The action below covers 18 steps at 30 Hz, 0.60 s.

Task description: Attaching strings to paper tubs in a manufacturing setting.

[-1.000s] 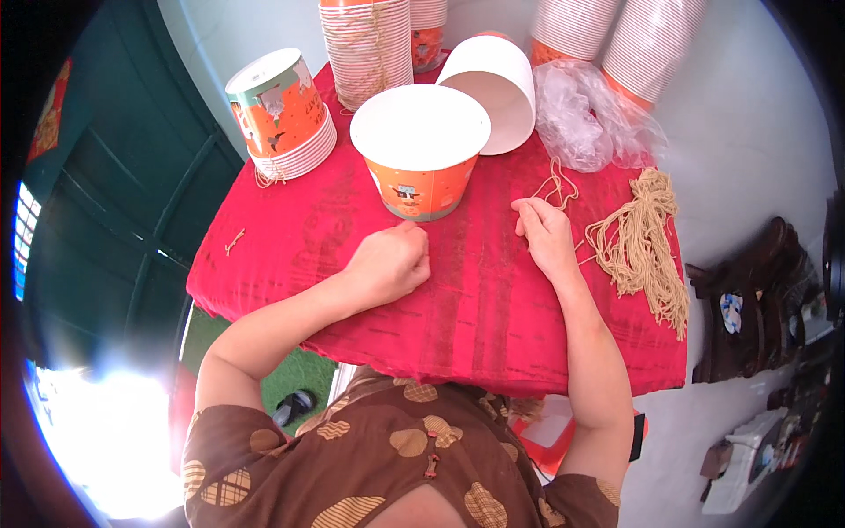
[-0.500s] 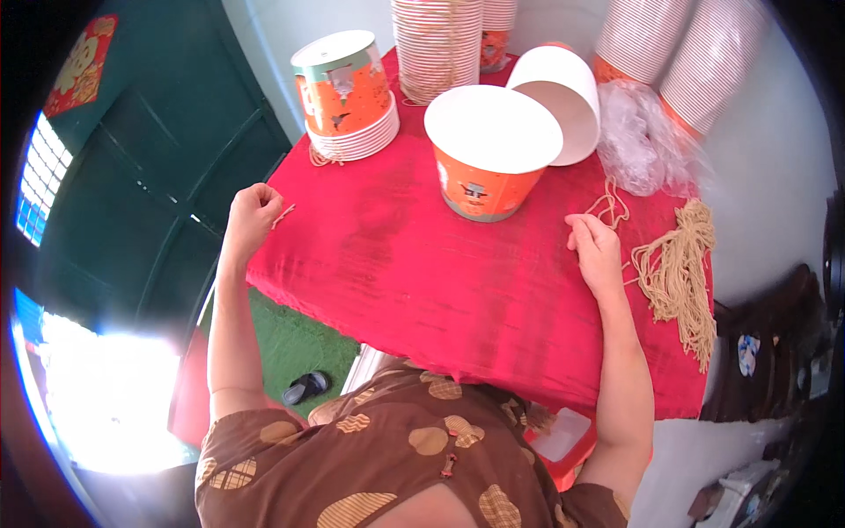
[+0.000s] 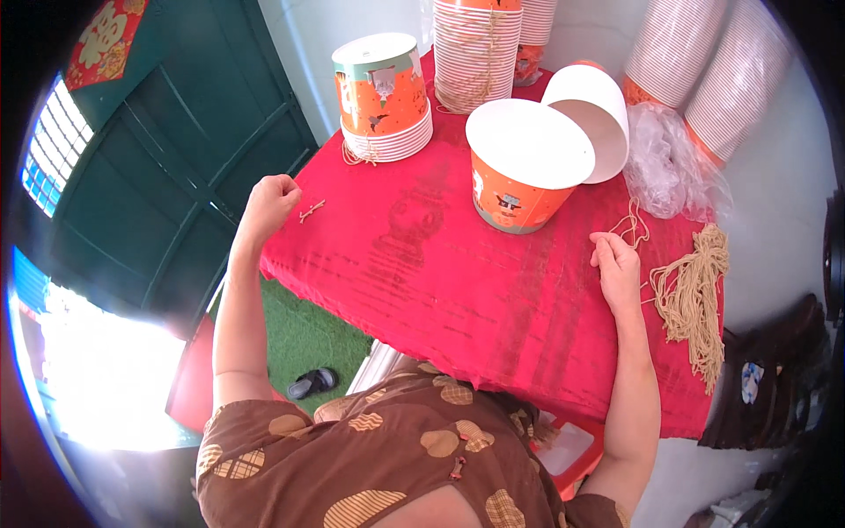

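My left hand [image 3: 273, 202] is closed over the table's left edge. Whatever its fingers hold, if anything, is hidden. Beside it lies a short knotted bit of string [image 3: 312, 211], apart from the fingers. On the right, my right hand [image 3: 618, 268] pinches with thumb and forefinger at a tan string [image 3: 635, 222], which loops behind it. Close to that hand is a fringed bundle of tan strings [image 3: 695, 304]. Ahead, between the hands, an orange paper bucket with a white interior [image 3: 531, 145] stands upright. Behind it another white bucket [image 3: 598, 123] lies tipped on its side.
An upside-down stack of orange buckets [image 3: 382, 97] is at the back left, string at its rims. Tall tied stacks [image 3: 477, 53] and plastic-wrapped stacks [image 3: 678, 53] line the wall. Crumpled clear plastic [image 3: 664, 163] lies right of the buckets. A red cloth [image 3: 422, 299] covers the table.
The view has shifted, so the table sits further right. My left hand is slightly further from the bit of string. The right hand keeps its place beside the string bundle.
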Tool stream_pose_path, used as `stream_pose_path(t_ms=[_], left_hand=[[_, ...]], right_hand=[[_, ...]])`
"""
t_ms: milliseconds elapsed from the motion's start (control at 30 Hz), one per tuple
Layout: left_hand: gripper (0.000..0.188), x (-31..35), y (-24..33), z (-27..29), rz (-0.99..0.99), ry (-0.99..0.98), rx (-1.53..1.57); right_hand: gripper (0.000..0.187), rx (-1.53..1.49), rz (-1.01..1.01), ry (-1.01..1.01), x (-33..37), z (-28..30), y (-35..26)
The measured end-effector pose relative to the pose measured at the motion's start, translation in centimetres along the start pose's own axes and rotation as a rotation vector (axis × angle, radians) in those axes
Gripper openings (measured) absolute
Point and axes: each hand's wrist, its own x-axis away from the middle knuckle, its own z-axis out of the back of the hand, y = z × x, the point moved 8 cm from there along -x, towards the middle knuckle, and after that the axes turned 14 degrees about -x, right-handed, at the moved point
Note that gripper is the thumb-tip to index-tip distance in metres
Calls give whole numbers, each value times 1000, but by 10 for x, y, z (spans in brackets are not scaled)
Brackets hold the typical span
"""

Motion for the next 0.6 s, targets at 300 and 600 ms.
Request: stream_pose_path(t_ms=[300,600], left_hand=[[14,20,101,-3,-262,-91,220],[15,75,311,-23,-796,-381,349]], right_hand=[[19,325,268,-29,8,-26,-32],[17,436,480,-309,26,-31,-81]])
